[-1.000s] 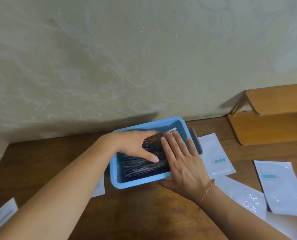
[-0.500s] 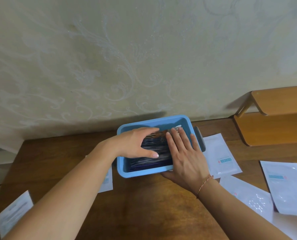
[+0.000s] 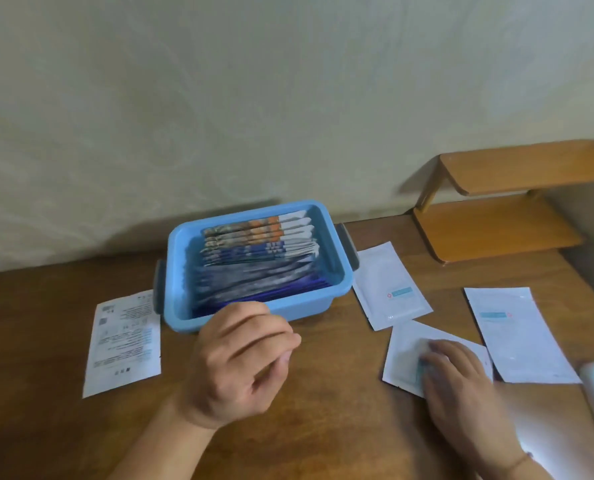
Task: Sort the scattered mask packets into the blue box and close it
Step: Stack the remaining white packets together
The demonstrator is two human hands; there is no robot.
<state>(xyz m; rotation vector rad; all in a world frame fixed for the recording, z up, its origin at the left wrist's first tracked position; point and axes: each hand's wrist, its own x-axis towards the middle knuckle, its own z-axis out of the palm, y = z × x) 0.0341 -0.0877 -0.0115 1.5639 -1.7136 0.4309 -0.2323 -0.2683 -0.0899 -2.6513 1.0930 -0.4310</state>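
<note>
Blue box (image 3: 340, 287) lidless, right hand (image 3: 461, 375) pressing packet (image 3: 406, 355)

Home rm: patterned wallpaper (image 3: 150, 116), wood desk (image 3: 323, 427).

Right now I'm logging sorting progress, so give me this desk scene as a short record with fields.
container: open blue plastic box, no lid on it
contents: packets standing in rows
loose packets: four white flat packets on the wooden desk, one left of box, three to its right
left hand: loosely curled, empty, in front of box
right hand: fingers resting on the nearest right packet
</note>
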